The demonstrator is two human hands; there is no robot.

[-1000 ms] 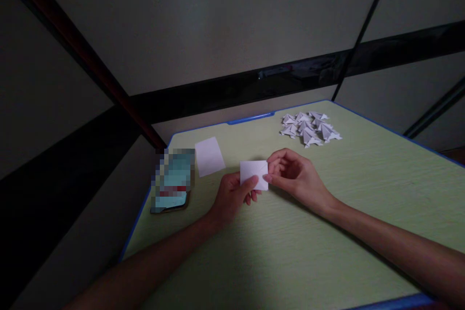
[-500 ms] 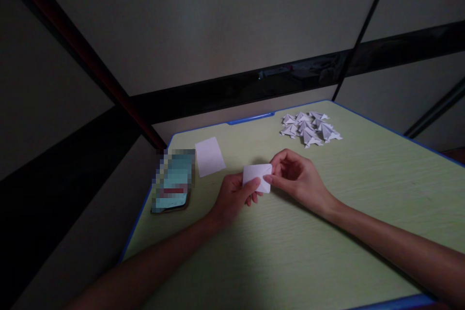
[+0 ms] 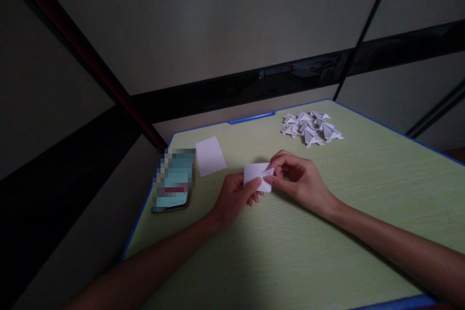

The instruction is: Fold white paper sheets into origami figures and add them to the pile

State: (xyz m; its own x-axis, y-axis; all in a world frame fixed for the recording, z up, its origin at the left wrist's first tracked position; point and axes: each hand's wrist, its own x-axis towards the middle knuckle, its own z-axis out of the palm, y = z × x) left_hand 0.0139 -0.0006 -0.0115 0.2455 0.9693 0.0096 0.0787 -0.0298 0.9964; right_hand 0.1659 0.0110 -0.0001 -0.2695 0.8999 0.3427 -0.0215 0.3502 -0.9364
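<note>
A small folded white paper is held just above the table in front of me. My left hand grips its left side, the thumb flat on top and the fingers curled underneath. At the paper's right edge, my right hand pinches a flap between thumb and index finger. That flap stands slightly lifted from the sheet. Beyond my right hand lie several folded white paper figures, grouped together and shaped like origami frogs.
A flat white sheet of paper lies to the left of my hands. Beside it, near the table's left edge, is a phone with a blurred screen. The pale green table has a blue rim and stands against dark-banded cabinet panels.
My right fingers have closed on the paper's right flap and raised it a little. The left hand keeps the same hold.
</note>
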